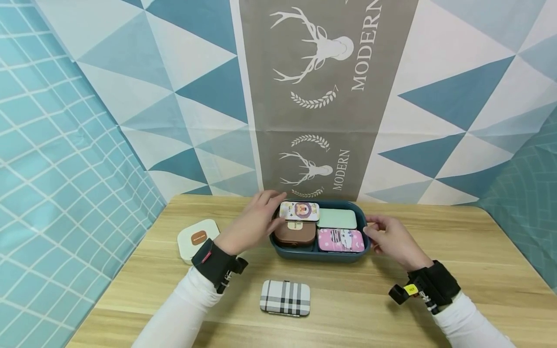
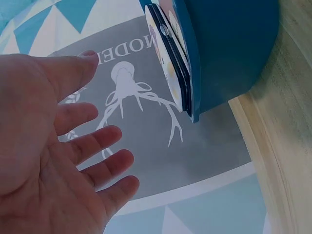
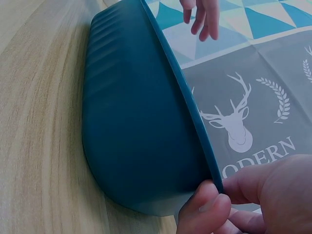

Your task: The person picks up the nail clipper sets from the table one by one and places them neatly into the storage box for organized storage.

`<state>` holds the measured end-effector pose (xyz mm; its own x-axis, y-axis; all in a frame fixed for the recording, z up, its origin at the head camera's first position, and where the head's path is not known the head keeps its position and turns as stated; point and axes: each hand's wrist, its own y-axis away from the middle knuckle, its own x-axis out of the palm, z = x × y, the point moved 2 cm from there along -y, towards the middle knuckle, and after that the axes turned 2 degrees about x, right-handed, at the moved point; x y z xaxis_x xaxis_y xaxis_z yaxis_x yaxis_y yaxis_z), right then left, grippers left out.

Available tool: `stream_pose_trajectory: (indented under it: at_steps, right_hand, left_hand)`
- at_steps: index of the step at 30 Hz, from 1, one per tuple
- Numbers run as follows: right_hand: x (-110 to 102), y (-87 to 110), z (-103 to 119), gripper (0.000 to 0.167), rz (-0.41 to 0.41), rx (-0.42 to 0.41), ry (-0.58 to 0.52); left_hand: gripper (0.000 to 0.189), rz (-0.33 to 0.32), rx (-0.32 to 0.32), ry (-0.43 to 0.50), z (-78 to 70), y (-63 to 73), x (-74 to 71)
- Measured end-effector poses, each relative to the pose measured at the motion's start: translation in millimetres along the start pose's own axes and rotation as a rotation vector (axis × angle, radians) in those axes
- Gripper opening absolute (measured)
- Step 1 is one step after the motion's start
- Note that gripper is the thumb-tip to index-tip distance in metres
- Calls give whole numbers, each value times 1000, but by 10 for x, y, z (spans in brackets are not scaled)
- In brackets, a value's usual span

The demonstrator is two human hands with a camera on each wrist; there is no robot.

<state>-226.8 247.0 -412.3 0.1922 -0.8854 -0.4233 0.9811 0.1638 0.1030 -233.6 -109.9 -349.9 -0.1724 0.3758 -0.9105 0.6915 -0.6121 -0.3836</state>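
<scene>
A dark blue bin stands on the table near the wall, packed with small cases. Inside are a lion-print tin, a mint green case, a brown case and a pink cat-print tin. My right hand pinches the bin's right rim between thumb and fingers, as the right wrist view also shows. Over the bin's left end hovers my left hand, beside the lion-print tin. Its fingers are spread and hold nothing in the left wrist view.
In front of the bin lies a black-and-white plaid case. A cream case with a brown label sits at the left, partly behind my left wrist. The wall with a deer-print covering rises directly behind the table.
</scene>
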Motion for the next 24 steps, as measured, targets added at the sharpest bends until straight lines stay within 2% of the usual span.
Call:
stream_pose_trajectory:
  at_steps: [6, 15, 24]
  right_hand:
    - [3, 4, -1, 50, 1, 7, -1]
    - [4, 1, 1, 50, 0, 3, 8]
    - [0, 8, 4, 49, 1, -3, 13]
  left_hand:
    - [62, 18, -21, 0, -20, 101, -25]
    - [61, -6, 25, -36, -87, 249, -47]
    - [62, 20, 22, -18, -163, 396, -53]
